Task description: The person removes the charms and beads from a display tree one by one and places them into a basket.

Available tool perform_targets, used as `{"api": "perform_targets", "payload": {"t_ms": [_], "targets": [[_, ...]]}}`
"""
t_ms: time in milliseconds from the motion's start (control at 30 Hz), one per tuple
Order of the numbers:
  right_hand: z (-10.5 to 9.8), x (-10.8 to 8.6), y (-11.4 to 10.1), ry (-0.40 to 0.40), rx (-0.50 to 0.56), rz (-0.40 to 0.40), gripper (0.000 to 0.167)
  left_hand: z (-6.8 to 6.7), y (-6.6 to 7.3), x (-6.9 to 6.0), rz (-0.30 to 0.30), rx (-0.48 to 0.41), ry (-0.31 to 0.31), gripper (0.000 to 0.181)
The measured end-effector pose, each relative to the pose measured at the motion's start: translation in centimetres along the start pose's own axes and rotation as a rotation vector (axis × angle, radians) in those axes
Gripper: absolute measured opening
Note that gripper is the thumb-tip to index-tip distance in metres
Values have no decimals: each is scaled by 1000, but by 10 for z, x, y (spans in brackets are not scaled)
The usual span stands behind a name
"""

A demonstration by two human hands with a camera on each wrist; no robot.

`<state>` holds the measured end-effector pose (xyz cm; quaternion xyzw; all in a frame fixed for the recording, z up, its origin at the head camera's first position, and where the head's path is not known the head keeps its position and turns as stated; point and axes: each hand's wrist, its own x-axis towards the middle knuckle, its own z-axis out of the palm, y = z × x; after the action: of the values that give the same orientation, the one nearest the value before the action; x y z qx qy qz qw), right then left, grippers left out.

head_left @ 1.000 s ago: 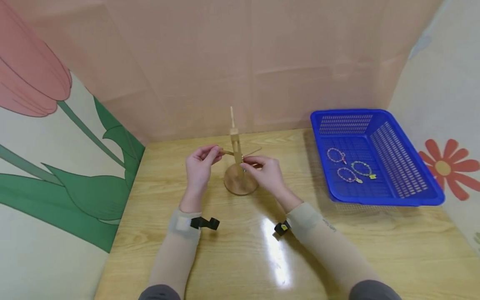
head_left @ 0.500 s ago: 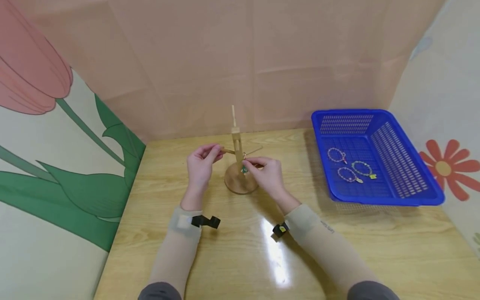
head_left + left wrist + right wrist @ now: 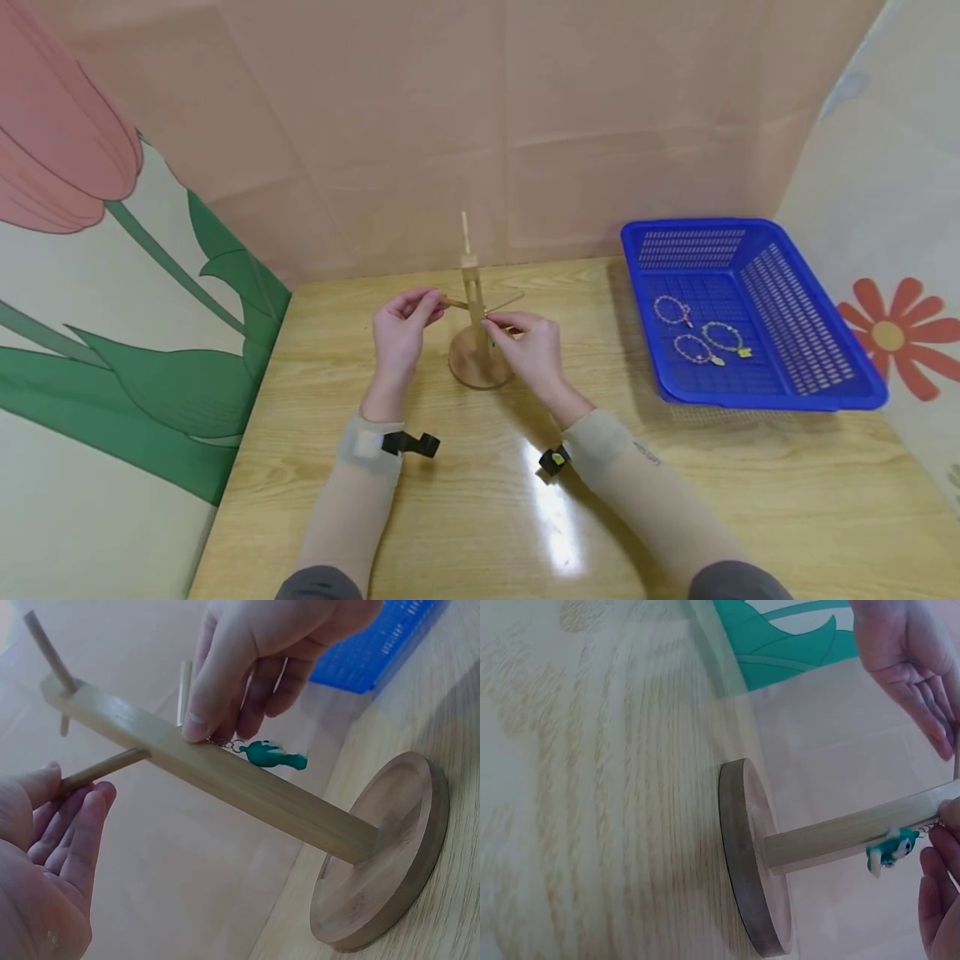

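Note:
A wooden stand (image 3: 480, 333) with a round base, an upright post and several thin pegs stands on the table. My left hand (image 3: 401, 329) pinches the end of its left peg (image 3: 105, 766) between thumb and fingers. Close against the right side of the post, my right hand (image 3: 528, 343) pinches a short metal chain (image 3: 223, 742) carrying a teal-and-white figure charm (image 3: 274, 754). The charm (image 3: 892, 849) dangles beside the post in the right wrist view. My fingers hide whatever else is on the chain. The right peg (image 3: 506, 302) sticks out just beyond those fingers.
A blue plastic basket (image 3: 780, 400) sits at the right of the wooden table (image 3: 480, 517), with three beaded bracelets (image 3: 722, 337) in it. A pink cloth backdrop (image 3: 375, 125) rises behind the stand. Painted walls flank both sides.
My right hand has shifted slightly at the post. The green charm showed more clearly below its fingers half a second ago. My left hand stays on the peg.

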<state>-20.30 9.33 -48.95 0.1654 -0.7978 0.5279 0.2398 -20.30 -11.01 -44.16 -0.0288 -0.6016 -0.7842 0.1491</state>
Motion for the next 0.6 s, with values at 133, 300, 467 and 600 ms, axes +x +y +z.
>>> {"api": "perform_targets", "payload": {"t_ms": [133, 300, 467, 600], "targets": [[-2, -1, 0, 14, -54, -81, 5, 0, -1, 0, 5, -1, 1, 19], [-2, -3, 0, 37, -88, -126, 6, -1, -2, -1, 11, 7, -4, 25], [-7, -4, 2, 95, -63, -147, 4, -2, -1, -1, 23, 10, -12, 25], [-13, -2, 3, 133, -61, -167, 5, 0, -1, 0, 30, 10, -17, 27]]}}
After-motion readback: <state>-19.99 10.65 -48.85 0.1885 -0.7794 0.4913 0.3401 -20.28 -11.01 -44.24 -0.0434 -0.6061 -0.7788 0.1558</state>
